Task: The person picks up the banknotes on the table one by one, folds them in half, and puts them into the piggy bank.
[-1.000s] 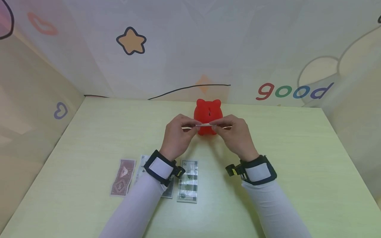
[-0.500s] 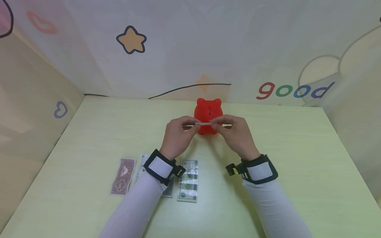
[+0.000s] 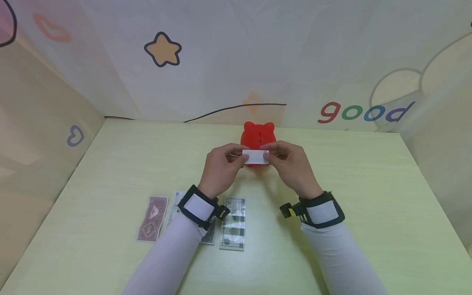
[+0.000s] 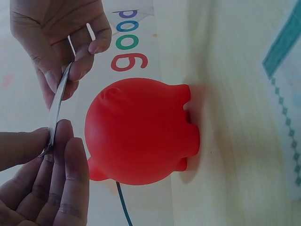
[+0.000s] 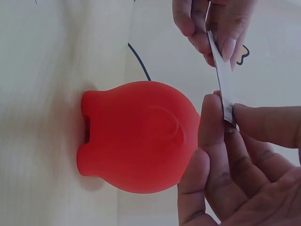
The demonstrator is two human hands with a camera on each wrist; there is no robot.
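Both hands hold a small folded banknote (image 3: 256,157), white on the side toward me, above the near part of a red piggy bank (image 3: 254,137). My left hand (image 3: 223,168) pinches its left end between thumb and fingers. At the right end, my right hand (image 3: 295,168) pinches it the same way. The wrist views show the folded note (image 4: 57,106) as a thin, slightly bent strip, apart from the piggy bank (image 5: 141,136). A dark slot shows in the piggy bank's top, beyond the fingers; its lower part is partly hidden by the note and hands.
On the pale table (image 3: 368,205) lie a purple banknote (image 3: 153,219) and a green-and-white banknote (image 3: 232,225). Between them, another bluish note (image 3: 175,207) is partly covered by my left forearm. A printed wall cloth (image 3: 221,61) rises behind the piggy bank.
The folded banknote has tilted from edge-on, so its flat white face now shows. Both hands stay nearly in place, their thumbs slightly shifted on the note.
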